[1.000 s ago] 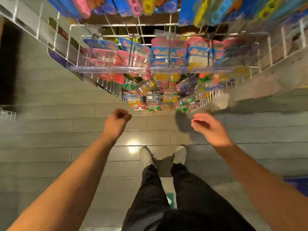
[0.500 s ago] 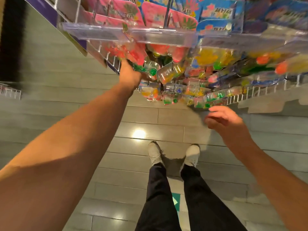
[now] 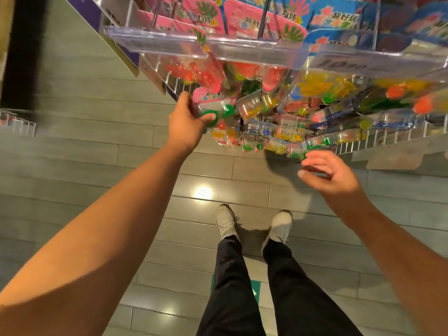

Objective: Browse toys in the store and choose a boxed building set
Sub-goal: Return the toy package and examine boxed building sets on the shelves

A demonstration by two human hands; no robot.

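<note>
My left hand (image 3: 186, 122) grips a hanging blister pack (image 3: 214, 106) with a pink card and green toy pieces inside, thumb across its clear front. The pack hangs at the left end of a wire display rack (image 3: 388, 138) full of similar clear packs of bright toys. My right hand (image 3: 327, 173) hovers just below the lowest row of packs (image 3: 283, 141), fingers loosely curled, holding nothing. No boxed building set is in view.
Clear plastic price rails (image 3: 242, 48) jut out above the packs, with pink and blue carded toys (image 3: 254, 18) behind them. A second wire rack (image 3: 17, 124) stands at the far left. Below are grey floor planks (image 3: 97, 166) and my two white shoes (image 3: 226, 221).
My left hand rose from open air to the rack and took hold of the pink-carded pack. My right hand stayed low near the bottom row. The view moved closer to the rack.
</note>
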